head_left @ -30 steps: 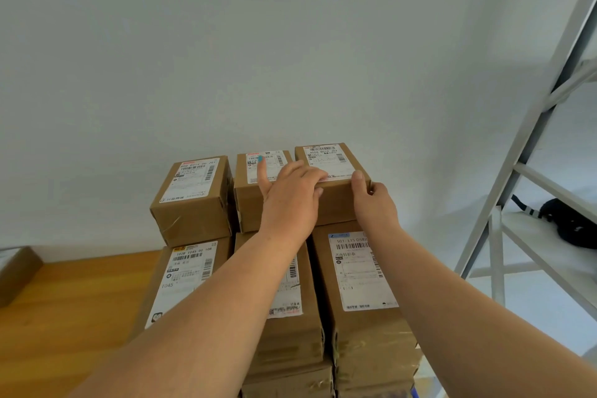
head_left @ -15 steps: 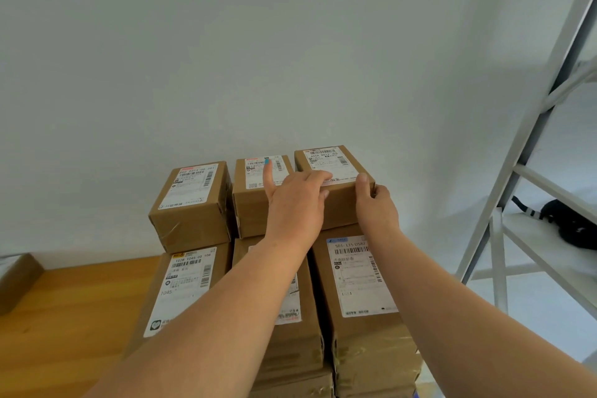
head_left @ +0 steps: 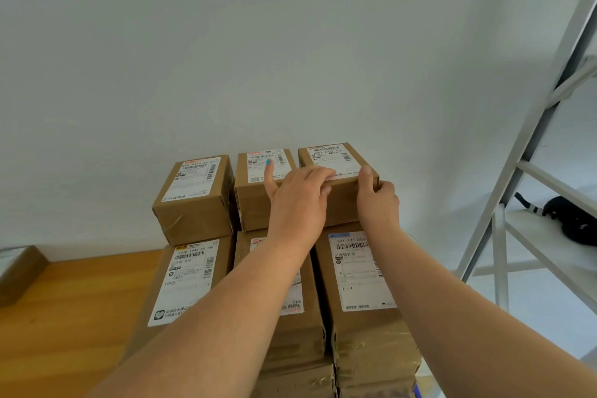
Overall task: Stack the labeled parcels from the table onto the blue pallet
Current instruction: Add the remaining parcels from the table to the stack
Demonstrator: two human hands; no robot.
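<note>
Three small labeled cardboard parcels sit in a row on top of a stack of longer parcels. Both hands hold the right small parcel (head_left: 336,168): my left hand (head_left: 298,200) lies over its near left edge with the index finger stretched onto the middle small parcel (head_left: 258,184), and my right hand (head_left: 376,200) grips its near right corner. The left small parcel (head_left: 193,200) sits slightly askew. Below lie the long parcels: left (head_left: 184,278), middle (head_left: 300,317), right (head_left: 361,275). A sliver of the blue pallet (head_left: 416,392) shows at the bottom.
A white wall stands right behind the stack. A wooden table (head_left: 64,317) lies at the left with another parcel (head_left: 16,271) at its far left edge. A grey metal shelf frame (head_left: 529,145) stands at the right, with a black object (head_left: 571,220) on a shelf.
Both hands and the right small parcel have hardly moved; the view has shifted slightly. The hands stay pressed on the same parcel.
</note>
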